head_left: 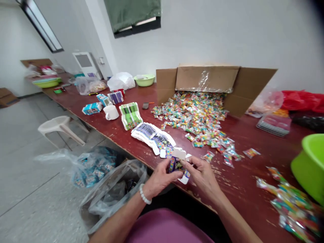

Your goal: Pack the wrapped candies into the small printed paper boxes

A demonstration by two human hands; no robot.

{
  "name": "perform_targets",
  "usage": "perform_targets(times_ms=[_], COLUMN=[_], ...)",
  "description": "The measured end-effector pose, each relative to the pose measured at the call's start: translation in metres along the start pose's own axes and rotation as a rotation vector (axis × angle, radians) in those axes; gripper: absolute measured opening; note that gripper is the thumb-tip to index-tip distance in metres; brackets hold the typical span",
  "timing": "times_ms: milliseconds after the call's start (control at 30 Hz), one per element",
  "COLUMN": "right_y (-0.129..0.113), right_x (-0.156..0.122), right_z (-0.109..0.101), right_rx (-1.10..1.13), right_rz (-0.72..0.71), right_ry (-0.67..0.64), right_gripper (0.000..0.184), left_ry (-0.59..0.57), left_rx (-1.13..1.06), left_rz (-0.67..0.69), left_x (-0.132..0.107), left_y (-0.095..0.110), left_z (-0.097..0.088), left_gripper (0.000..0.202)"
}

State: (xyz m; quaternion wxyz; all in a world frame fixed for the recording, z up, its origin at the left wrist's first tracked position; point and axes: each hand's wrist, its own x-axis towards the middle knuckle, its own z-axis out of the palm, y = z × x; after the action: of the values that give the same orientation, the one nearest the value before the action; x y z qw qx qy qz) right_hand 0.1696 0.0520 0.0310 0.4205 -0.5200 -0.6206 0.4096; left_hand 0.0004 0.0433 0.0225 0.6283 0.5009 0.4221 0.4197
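Observation:
Over the table's front edge, my left hand (162, 177) is closed around the side of a small purple candy box (175, 164) with its white end flaps open. On the box's other side, my right hand (201, 172) grips it near the flaps, thumb and fingers pinched on the carton. Just beyond lie flattened purple box blanks (152, 135) in a fanned stack. A pile of small wrapped candies (199, 114) spreads out past my hands, with a few loose packets close to my right hand.
An open cardboard carton (207, 76) stands behind the candies. Green box blanks (131, 115) and a white mug (110, 112) sit to the left. A lime-green basin (311, 165) and more candies (293, 202) are at the right. Below the edge is a plastic-lined bin (113, 192), near a white stool (59, 126).

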Motion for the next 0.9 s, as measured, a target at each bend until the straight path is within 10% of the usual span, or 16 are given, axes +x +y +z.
perform_targets(times_ms=[300,567,900], right_y=[0.008,0.014,0.013], right_x=[-0.007,-0.005,0.003], right_z=[0.024,0.020,0.001], right_rx=[0.538,0.453,0.534], right_rz=[0.130,0.041,0.170], right_ry=[0.083,0.081,-0.062], right_gripper=[0.051,0.025,0.040], left_ry=[0.161,0.061,0.032], left_rx=[-0.154,-0.145,0.040], left_rz=[0.111,0.026,0.013], left_x=[-0.012,-0.012,-0.017], left_y=[-0.003,0.000,-0.002], left_z=[0.010,0.008,0.008], left_gripper=[0.070,0.041,0.030])
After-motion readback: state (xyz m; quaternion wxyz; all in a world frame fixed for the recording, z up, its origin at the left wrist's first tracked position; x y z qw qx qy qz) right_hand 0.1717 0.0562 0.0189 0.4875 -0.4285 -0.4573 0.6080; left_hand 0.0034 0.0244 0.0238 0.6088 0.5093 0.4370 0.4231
